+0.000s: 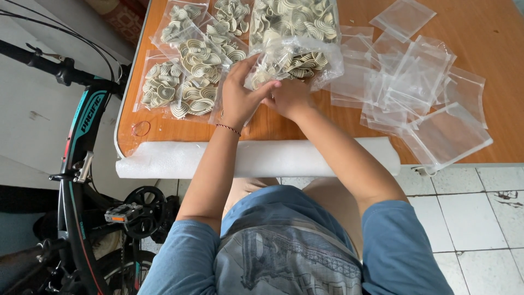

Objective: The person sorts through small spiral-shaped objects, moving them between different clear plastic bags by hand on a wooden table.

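A small clear plastic bag (297, 63) filled with striped, shell-shaped snacks lies on the orange wooden table (491, 33). My left hand (240, 93) grips its left side with fingers closed over the plastic. My right hand (292, 98) holds the bag's near edge just beside the left hand. A thin braided bracelet circles my left wrist. Several filled bags of the same snacks (191, 65) lie to the left. A large open bag of loose snacks (295, 19) rests behind the hands.
Several empty clear bags (415, 87) are spread over the right of the table. A white foam roll (273, 158) lies along the near edge. A black bicycle (82, 164) stands left of the table. White floor tiles (480, 213) show at right.
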